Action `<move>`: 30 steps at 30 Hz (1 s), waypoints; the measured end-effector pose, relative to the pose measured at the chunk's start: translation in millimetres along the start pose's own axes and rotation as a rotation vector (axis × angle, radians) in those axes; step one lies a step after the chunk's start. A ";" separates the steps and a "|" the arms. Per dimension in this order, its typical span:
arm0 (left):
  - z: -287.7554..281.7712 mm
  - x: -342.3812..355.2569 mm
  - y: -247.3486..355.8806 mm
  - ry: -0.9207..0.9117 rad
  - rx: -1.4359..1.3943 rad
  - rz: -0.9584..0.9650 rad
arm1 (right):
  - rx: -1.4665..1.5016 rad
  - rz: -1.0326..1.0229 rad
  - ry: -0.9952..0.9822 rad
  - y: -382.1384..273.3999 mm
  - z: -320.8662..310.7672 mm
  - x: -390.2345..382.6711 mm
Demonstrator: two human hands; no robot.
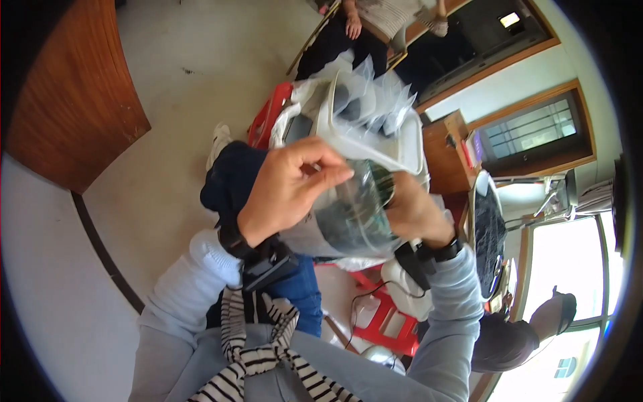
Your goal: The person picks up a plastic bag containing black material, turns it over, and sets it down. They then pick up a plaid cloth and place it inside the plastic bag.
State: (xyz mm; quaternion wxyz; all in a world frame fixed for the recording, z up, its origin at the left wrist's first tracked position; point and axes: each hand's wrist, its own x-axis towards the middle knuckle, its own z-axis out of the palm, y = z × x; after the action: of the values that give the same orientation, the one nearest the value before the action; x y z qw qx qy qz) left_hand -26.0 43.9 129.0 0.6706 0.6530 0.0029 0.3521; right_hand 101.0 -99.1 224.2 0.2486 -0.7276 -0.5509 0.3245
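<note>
Both hands pinch a clear crinkly plastic bag [355, 214] at chest height, left hand [288, 191] at its top edge, right hand [415, 214] alongside; keeping the mouth taut helps, above the white plastic bin [375, 144].

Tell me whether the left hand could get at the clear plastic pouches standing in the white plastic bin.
Probably yes. The left hand pinches a clear plastic bag just below the white plastic bin, and the clear pouches stand uncovered at its open top, though it would have to let go first.
</note>
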 end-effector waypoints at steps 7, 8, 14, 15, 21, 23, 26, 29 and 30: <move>-2.0 -7.3 6.4 0.031 -0.006 -0.083 | -0.027 -0.147 0.124 31.1 9.1 12.7; -0.4 -8.8 5.4 0.036 -0.059 -0.077 | -0.126 -0.117 0.117 30.7 9.1 14.5; -1.8 -7.8 4.4 0.005 -0.006 -0.004 | -0.308 -0.068 0.062 18.0 11.1 10.7; -4.9 -9.0 4.9 0.011 0.002 -0.010 | -0.312 -0.074 0.106 16.8 9.4 6.8; -9.3 -8.5 8.5 0.062 -0.126 -0.116 | -0.500 -0.083 0.157 8.8 -3.1 -14.3; -7.9 -7.9 9.4 0.067 -0.137 -0.146 | -0.483 -0.042 0.155 8.5 -6.9 -20.4; -9.7 -2.7 10.0 0.083 -0.105 -0.038 | -0.457 0.021 0.147 7.6 -9.3 -26.5; -10.2 -1.1 11.9 0.062 -0.101 -0.088 | -0.340 0.182 0.158 2.2 -11.2 -31.0; -9.5 -0.8 12.3 0.052 -0.098 -0.100 | -0.333 0.188 0.150 5.0 -10.6 -31.6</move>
State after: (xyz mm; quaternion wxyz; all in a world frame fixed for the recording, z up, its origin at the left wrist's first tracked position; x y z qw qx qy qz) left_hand -36.8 50.5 138.1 0.7182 0.6089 0.0358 0.3348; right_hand 106.4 -130.9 233.8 0.1338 -0.8290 -0.5068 0.1952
